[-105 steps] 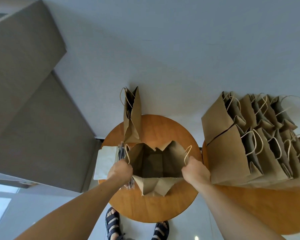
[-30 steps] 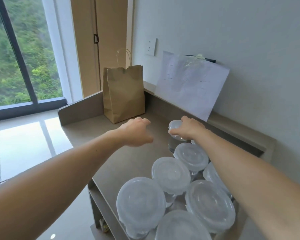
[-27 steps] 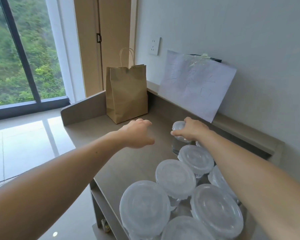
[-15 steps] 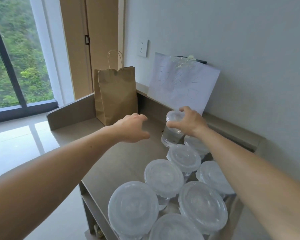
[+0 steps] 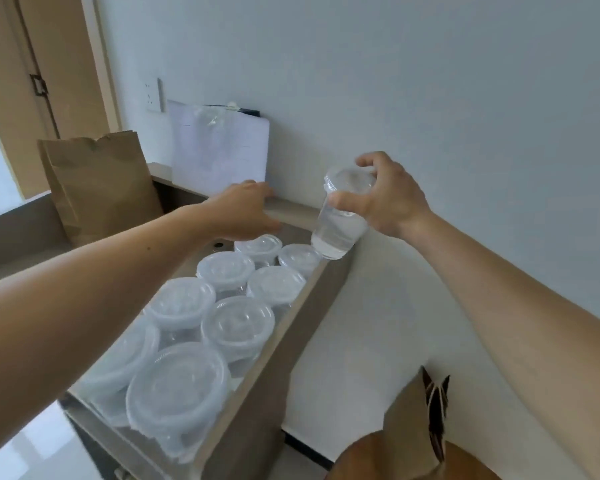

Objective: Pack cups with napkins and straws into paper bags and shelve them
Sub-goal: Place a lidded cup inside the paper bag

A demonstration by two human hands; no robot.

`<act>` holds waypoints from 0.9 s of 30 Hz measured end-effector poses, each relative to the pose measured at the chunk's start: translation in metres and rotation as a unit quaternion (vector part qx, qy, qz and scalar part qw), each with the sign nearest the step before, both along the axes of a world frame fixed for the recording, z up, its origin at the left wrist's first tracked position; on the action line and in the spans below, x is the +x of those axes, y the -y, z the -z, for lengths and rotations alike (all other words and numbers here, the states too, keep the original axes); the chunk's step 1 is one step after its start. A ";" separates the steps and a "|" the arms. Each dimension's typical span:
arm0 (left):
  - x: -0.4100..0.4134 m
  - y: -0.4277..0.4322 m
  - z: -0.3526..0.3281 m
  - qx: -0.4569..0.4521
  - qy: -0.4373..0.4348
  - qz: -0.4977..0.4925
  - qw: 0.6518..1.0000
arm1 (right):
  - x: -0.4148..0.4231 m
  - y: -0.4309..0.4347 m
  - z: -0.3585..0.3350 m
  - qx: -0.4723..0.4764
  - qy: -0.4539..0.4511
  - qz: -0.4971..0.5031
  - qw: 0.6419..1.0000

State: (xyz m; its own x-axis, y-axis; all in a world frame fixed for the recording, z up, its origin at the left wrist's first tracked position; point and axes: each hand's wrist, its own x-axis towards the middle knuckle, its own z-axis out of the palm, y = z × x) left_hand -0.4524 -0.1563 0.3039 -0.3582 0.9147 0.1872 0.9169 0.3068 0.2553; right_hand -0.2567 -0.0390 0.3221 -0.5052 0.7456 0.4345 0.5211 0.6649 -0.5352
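A clear plastic cup [image 5: 338, 220] with a domed lid is gripped near its top by the right hand [image 5: 387, 199], lifted clear and tilted; it may hold some clear liquid. At its 7 o'clock, the lidded cups [image 5: 238, 320] stand packed together on the worktop [image 5: 278, 368]. A brown paper bag [image 5: 101, 185] stands upright at their 10 o'clock. Another bag [image 5: 409, 420], handles showing, sits at 5 o'clock.

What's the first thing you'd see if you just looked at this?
A clear cup held high and tilted by the right hand, close to the white wall. Below it, a crowd of lidded cups packs the counter, and a brown paper bag stands at its far end, left.
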 end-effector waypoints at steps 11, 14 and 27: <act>0.250 -0.053 0.092 -0.099 0.017 0.098 0.990 | 0.264 0.017 0.110 -0.101 0.077 0.067 0.990; 0.307 -0.054 0.142 -0.158 0.039 0.122 0.979 | 0.314 0.022 0.145 -0.134 0.107 0.084 0.982; 0.424 0.024 0.336 -0.470 0.102 0.215 0.850 | 0.395 0.062 0.267 -0.213 0.086 0.147 0.962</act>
